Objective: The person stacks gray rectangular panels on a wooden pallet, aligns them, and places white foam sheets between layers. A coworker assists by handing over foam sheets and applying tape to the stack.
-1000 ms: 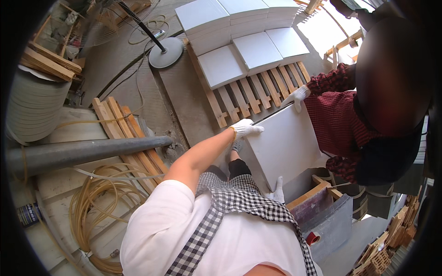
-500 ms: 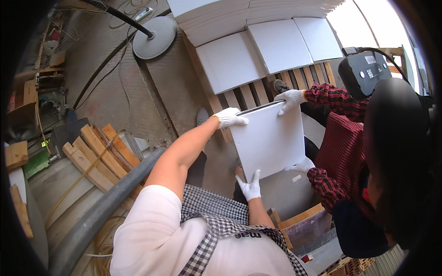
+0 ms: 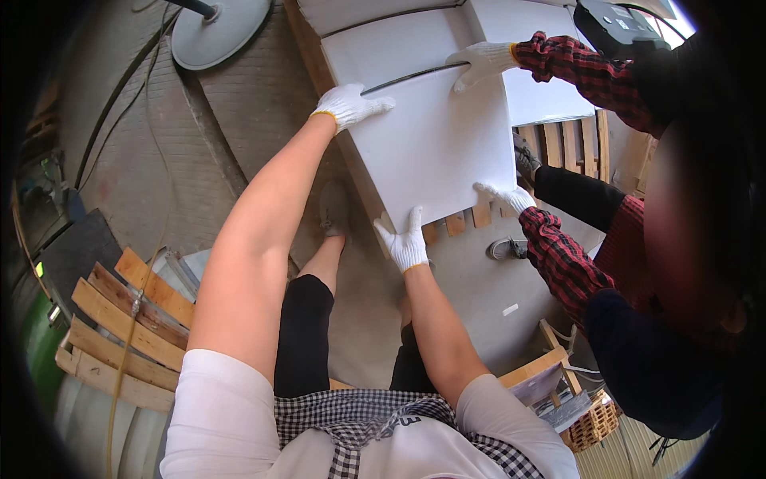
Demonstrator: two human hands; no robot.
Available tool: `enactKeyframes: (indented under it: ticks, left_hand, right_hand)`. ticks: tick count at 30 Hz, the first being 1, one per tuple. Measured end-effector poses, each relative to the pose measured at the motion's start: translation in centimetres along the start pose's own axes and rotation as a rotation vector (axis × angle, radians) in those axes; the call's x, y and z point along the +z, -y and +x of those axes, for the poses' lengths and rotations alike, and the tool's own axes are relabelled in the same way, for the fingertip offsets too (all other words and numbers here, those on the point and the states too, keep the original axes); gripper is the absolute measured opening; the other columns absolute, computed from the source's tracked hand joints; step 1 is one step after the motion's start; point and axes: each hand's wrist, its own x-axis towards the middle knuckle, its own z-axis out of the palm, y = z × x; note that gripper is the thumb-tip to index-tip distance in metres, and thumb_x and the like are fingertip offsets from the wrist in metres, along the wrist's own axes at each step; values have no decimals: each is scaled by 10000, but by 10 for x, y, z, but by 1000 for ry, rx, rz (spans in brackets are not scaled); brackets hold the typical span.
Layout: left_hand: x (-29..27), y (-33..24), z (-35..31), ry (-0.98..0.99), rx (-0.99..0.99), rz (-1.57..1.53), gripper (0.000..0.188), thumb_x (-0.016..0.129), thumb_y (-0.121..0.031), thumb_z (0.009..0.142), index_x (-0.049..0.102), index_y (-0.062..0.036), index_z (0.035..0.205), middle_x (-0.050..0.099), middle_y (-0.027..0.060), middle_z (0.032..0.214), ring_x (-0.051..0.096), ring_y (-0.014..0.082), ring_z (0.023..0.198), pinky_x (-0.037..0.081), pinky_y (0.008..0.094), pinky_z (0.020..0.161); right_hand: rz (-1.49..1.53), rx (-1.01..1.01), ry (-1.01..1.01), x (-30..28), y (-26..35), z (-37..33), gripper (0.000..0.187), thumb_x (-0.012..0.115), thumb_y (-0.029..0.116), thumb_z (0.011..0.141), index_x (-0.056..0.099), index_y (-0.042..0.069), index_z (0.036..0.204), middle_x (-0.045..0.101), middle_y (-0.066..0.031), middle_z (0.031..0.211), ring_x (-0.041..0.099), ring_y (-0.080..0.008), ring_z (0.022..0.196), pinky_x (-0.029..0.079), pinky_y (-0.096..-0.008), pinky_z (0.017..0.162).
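Observation:
A white rectangular panel (image 3: 435, 152) with a dark line along its far edge lies nearly level between me and a co-worker, over the pallet's near left part. My left hand (image 3: 349, 106), in a white knit glove, grips its far left corner, fingers over the top. At the near left corner my right hand (image 3: 407, 241), gloved alike, holds the edge with thumb and fingers spread; part of its grip is hidden beneath. On the right side, the co-worker's gloved hands (image 3: 484, 62) are on the far and near corners. Whether the panel rests on anything underneath cannot be seen.
More white panels (image 3: 550, 94) lie in stacks on the wooden pallet (image 3: 570, 148). A round lamp base (image 3: 219, 36) with cables stands far left. Wooden slats (image 3: 132, 323) lie at the left; a wooden stool (image 3: 531, 371) stands near right. The co-worker stands close at the right.
The panel has moved forward from the gap before the pallet to over it, carried by both my hands and the co-worker's. My view has shifted forward with it.

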Motion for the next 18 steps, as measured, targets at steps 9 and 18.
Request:
enactKeyframes:
  ticks: [9, 18]
  left_hand:
    - [117, 32, -50, -499, -275, -750, 953, 758, -485, 799, 322, 45, 1461, 491, 305, 1404, 502, 393, 1300, 404, 396, 1081]
    - [236, -11, -92, 99, -754, -1942, 691, 789, -381, 841, 484, -96, 1391, 543, 90, 1389, 516, 316, 1270, 410, 568, 1063]
  right_hand:
    - [-305, -56, -60, 30, 22, 0, 798, 648, 560, 904, 297, 170, 1505, 334, -125, 1521, 308, -350, 1414, 261, -619, 1128]
    - [6, -134, -104, 63, 79, 11, 601, 671, 443, 924, 488, 96, 1379, 512, -95, 1396, 454, -312, 1304, 358, -489, 1143]
